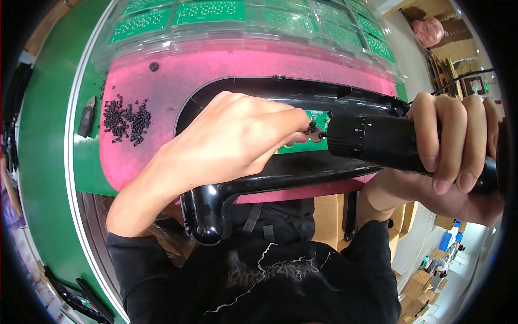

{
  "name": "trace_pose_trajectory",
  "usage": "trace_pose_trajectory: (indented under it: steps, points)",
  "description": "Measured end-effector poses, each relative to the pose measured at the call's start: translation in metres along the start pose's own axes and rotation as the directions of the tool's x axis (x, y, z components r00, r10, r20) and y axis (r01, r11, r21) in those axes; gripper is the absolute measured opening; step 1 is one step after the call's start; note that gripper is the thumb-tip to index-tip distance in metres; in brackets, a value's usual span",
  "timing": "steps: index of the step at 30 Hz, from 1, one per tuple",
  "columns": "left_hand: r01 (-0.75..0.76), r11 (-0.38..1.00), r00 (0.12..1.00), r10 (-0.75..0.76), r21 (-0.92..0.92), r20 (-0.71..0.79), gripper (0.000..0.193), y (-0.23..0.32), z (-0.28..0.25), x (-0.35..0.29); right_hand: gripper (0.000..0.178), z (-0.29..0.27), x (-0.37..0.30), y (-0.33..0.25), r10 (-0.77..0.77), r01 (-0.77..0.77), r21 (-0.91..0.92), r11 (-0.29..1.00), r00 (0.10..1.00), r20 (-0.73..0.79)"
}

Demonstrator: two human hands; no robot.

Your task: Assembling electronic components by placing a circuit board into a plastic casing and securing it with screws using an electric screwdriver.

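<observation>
My left hand reaches across a glossy black plastic housing with its fingertips closed in a pinch. Small black screws show at those fingertips, beside a greyish round spot I cannot make out. My right hand is wrapped round a black electric screwdriver, held level and pointing left. Its tip end meets the left fingertips, over a green circuit board lying inside the housing. The left hand and the screwdriver cover much of the board.
A pink mat lies under the housing on a green table. On its left is a pile of black screws, near a short black-handled tool. Clear plastic trays of green boards stand at the far side.
</observation>
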State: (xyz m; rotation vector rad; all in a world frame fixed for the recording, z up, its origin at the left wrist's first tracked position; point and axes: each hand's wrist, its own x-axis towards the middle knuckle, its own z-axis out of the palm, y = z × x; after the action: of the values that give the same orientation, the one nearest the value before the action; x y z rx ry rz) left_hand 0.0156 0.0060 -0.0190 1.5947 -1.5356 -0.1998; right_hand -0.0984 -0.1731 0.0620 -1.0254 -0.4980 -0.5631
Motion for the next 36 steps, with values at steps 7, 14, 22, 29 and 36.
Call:
trace_pose_trajectory:
  steps: [7,14,22,29,36]
  points:
    - [-0.028,0.999,0.995,0.026,-0.022,-0.099,0.014,-0.006,0.002,-0.001,0.046,0.001,-0.001,0.010,0.021,-0.021,-0.010,1.000,0.999,0.030]
    - [0.012,1.000,0.999,-0.012,0.001,-0.052,0.019,-0.008,0.000,0.001,0.046,-0.009,-0.006,0.006,0.031,-0.030,-0.027,0.999,0.999,0.039]
    - [-0.091,0.996,0.982,0.092,0.016,-0.163,0.022,-0.010,0.001,0.003,0.046,-0.018,-0.013,0.002,0.050,-0.047,-0.055,0.997,0.997,0.050]
    - [0.124,0.985,0.914,-0.068,0.116,-0.400,0.008,-0.009,-0.005,0.007,0.049,-0.020,-0.007,0.009,0.201,-0.164,-0.224,0.961,0.967,0.155]
    - [0.249,0.965,0.937,-0.219,0.080,-0.274,0.008,-0.005,-0.003,0.004,0.048,-0.023,-0.005,0.037,0.181,-0.097,-0.356,0.929,0.961,0.210]
